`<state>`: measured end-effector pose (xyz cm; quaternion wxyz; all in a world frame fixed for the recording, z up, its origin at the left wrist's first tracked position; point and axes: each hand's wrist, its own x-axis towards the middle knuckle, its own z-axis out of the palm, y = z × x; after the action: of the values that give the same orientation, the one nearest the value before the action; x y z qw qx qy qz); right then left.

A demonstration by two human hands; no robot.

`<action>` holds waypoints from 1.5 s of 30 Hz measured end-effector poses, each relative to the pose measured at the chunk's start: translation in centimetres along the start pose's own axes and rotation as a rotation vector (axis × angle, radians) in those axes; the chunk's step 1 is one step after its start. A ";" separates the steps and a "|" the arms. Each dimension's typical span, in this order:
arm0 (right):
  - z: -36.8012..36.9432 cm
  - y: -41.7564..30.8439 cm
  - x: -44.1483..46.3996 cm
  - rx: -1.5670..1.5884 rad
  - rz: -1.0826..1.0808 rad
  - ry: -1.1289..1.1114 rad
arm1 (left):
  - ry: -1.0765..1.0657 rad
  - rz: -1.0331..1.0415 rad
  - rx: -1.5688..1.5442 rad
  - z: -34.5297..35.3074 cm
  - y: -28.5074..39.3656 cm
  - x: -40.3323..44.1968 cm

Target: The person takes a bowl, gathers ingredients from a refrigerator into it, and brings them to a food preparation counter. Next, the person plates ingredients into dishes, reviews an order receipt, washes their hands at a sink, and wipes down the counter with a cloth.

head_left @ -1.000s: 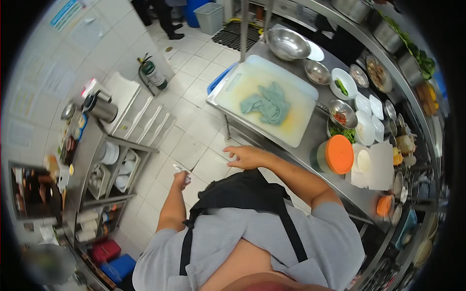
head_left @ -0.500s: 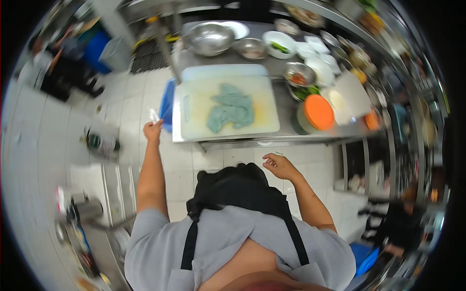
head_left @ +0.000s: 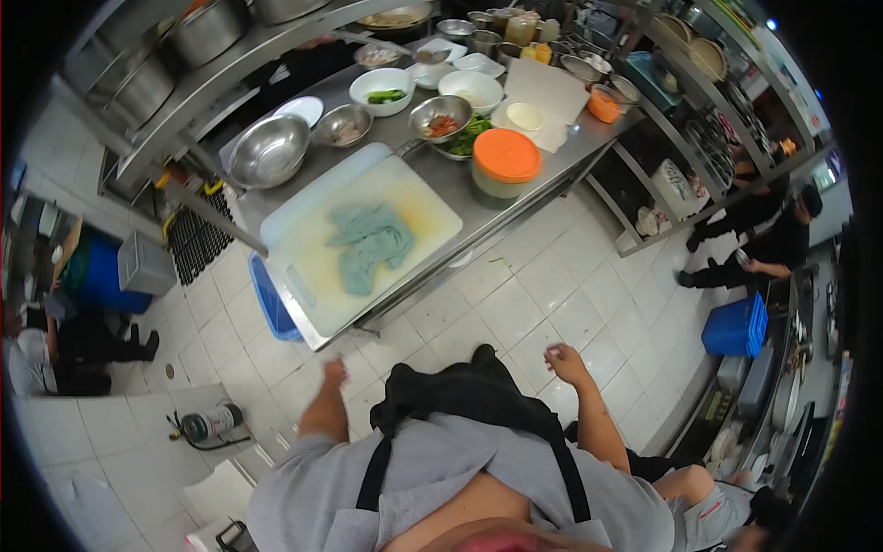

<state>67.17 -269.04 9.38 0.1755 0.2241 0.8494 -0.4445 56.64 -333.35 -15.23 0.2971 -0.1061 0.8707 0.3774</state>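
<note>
My left hand (head_left: pixel 336 373) hangs below the near corner of the steel table; its fingers are smeared by motion, and no object shows in it. Over the floor to the right of my black apron (head_left: pixel 460 391), my right hand (head_left: pixel 564 362) is open, its fingers loosely bent and apart, with nothing in it. Neither hand touches the table. A crumpled green cloth (head_left: pixel 375 241) lies on the stained white cutting board (head_left: pixel 432 198) at the table's left end. Beside the table, left of the board, is a blue bin (head_left: pixel 267 296).
An orange-lidded tub (head_left: pixel 506 158), a large steel bowl (head_left: pixel 269 152) and a bowl of greens (head_left: pixel 382 89) stand on the table. A fire extinguisher (head_left: pixel 210 421) is at lower left. People in dark clothes (head_left: pixel 768 244) stand at right; another person (head_left: pixel 78 354) is at far left.
The view has turned, so the table now slants up to the right. The white, crumpled thing in my left hand is no longer seen, and that hand has drawn back from the blue bin.
</note>
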 end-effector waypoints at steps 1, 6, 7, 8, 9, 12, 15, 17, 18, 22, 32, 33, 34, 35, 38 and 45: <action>-0.2 3.1 -0.9 0.012 0.096 0.033 | -0.281 -0.330 -0.757 4.8 1.0 -0.4; 0.1 26.2 -6.3 -0.134 0.833 -0.238 | -0.595 -0.152 -0.039 15.5 9.4 -1.9; -0.2 26.6 -8.3 -0.014 0.890 -0.166 | -0.676 0.005 0.007 15.1 11.0 -2.3; -0.9 26.8 -9.9 0.106 0.949 -0.095 | -0.757 0.161 0.055 14.8 13.0 -3.2; -1.5 27.8 -9.1 0.104 0.942 -0.105 | -0.661 -0.236 0.084 12.0 18.7 -5.1; -4.3 32.1 -3.9 0.290 0.976 -0.130 | -0.389 -0.308 0.113 8.7 18.6 -0.3; -6.6 30.4 -1.2 0.360 0.774 -0.002 | -0.076 -0.348 0.146 7.1 23.9 -0.1; -9.4 29.9 2.6 0.477 0.610 0.096 | 0.045 -0.330 -0.052 7.6 28.2 -0.4; -10.8 28.3 3.4 0.500 0.522 0.195 | 0.045 -0.330 -0.052 8.6 29.4 0.3; -16.7 25.3 6.7 0.458 0.395 0.152 | 0.080 0.104 -0.048 14.9 34.9 1.7; -22.6 20.8 11.0 0.384 0.248 0.199 | -0.190 0.233 0.252 21.6 37.1 -1.7; -23.4 19.6 11.3 0.365 0.250 0.201 | -0.213 0.079 0.275 21.5 36.3 -1.7; -24.3 18.6 11.7 0.374 0.188 0.192 | -0.236 -0.073 0.298 21.4 35.8 -1.7; -25.3 17.3 12.1 0.382 0.126 0.183 | -0.261 -0.225 0.320 21.3 35.3 -1.6; -31.0 13.2 14.2 0.332 0.047 0.192 | -0.204 -0.259 0.310 21.5 35.1 -0.3; -38.6 2.8 19.9 0.253 -0.183 0.242 | -0.296 -0.108 0.178 26.1 39.9 7.1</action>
<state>48.14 -230.99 18.53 0.0013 0.2180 0.8185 -0.5315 46.02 -286.64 -9.76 0.4500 -0.0692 0.8405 0.2939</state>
